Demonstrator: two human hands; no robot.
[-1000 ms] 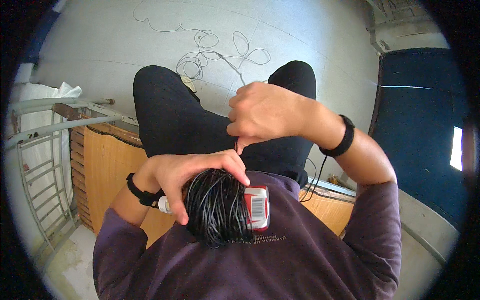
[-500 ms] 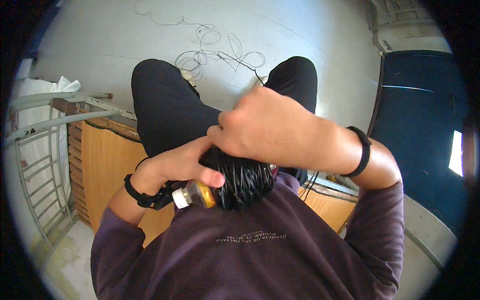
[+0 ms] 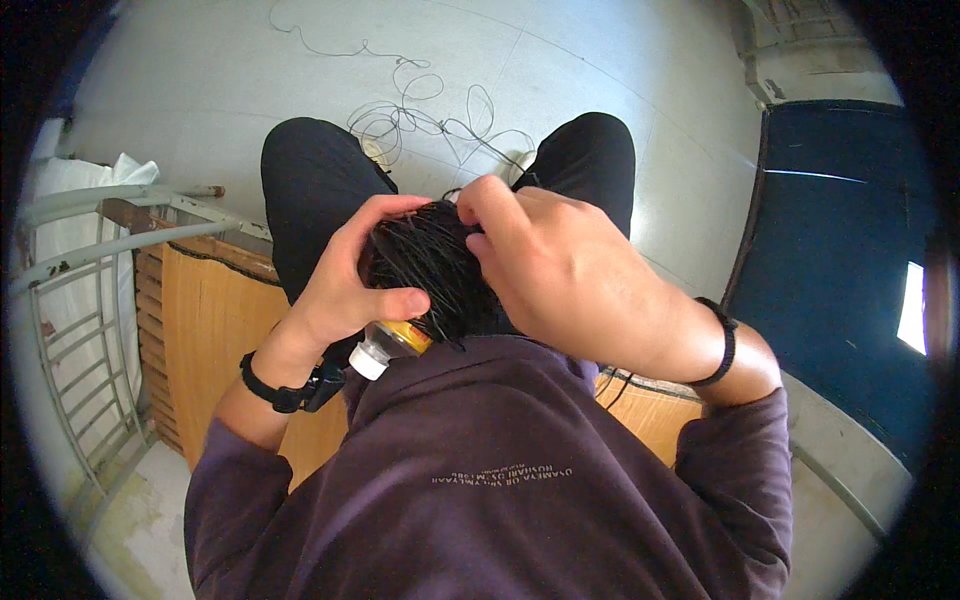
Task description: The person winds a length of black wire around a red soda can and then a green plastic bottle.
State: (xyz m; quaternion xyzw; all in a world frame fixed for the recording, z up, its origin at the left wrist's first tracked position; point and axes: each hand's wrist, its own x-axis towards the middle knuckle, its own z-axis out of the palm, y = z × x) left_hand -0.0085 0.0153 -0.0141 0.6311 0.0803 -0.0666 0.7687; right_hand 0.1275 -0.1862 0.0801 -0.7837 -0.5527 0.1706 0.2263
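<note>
A thick ball of black cord [image 3: 428, 262] is wrapped around a plastic bottle [image 3: 402, 338] with a white cap and a yellow label, held over my lap. My left hand [image 3: 345, 275] is curved around the wound bottle, thumb on the near side and fingers over the far side. At the right side of the ball, my right hand [image 3: 560, 255] has its fingers bent and closed on the cord, knuckles up. The bottle's neck sticks out toward the lower left; its other end is hidden behind the cord and my right hand.
Loose loops of the same thin cord [image 3: 415, 120] lie on the pale tiled floor [image 3: 580, 50] beyond my knees. Left of me stands a metal bed frame [image 3: 80, 262] beside a wooden board [image 3: 215, 320]. A dark blue panel [image 3: 830, 250] is at the right.
The wound bottle has tilted and moved up, away from my shirt. My right hand has dropped from above the ball to its right side. My left hand has shifted upward with the bottle.
</note>
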